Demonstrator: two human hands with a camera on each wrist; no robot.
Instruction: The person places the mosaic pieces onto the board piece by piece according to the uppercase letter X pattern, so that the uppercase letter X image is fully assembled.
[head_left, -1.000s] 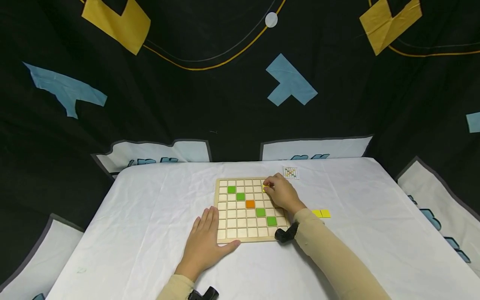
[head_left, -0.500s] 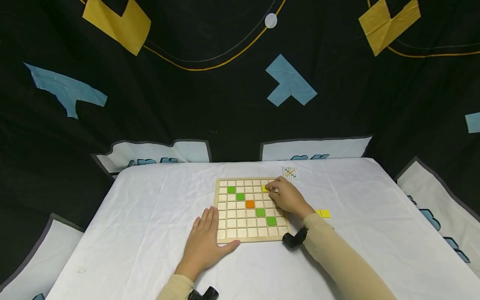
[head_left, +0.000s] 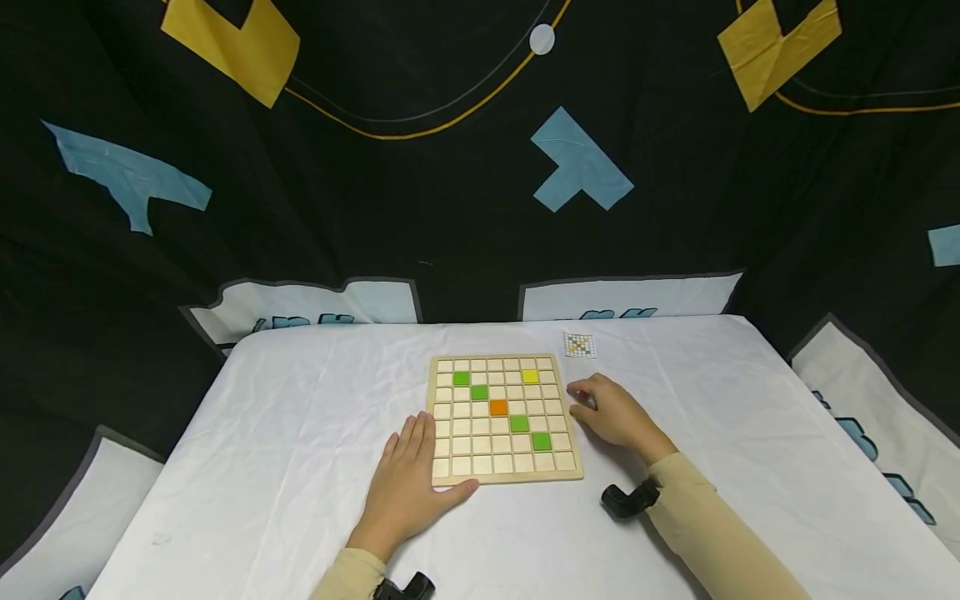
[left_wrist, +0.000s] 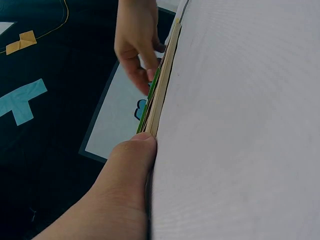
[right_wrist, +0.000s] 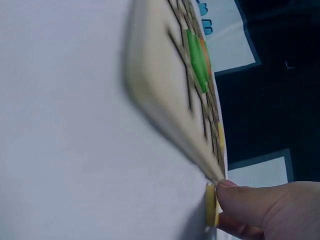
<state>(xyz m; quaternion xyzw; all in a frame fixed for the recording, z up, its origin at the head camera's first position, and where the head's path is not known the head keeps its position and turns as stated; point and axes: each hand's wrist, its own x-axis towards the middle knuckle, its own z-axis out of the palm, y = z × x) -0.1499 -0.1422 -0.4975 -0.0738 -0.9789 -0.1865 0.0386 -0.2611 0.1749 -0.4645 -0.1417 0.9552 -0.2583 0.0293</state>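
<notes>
A square wooden grid board (head_left: 506, 479) lies on the table, filled with pale tiles. Several green tiles (head_left: 519, 423) run diagonally across it, with one orange tile (head_left: 498, 407) in the line. One yellow tile (head_left: 531, 377) sits in the upper right of the grid. My left hand (head_left: 405, 483) rests flat against the board's left edge, its thumb touching the front edge. Just off the right edge is my right hand (head_left: 618, 417), with a gap between thumb and index finger. Beside its thumb, the right wrist view shows yellow tiles (right_wrist: 210, 206); the head view hides them behind the hand.
A small printed card (head_left: 580, 345) with a coloured grid lies beyond the board's upper right corner. White cloth (head_left: 262, 433) covers the table. Black drapery (head_left: 360, 217) with blue and yellow shapes hangs behind it.
My right hand has let go of the yellow tile in the grid and moved right, off the board. My left hand stays in place.
</notes>
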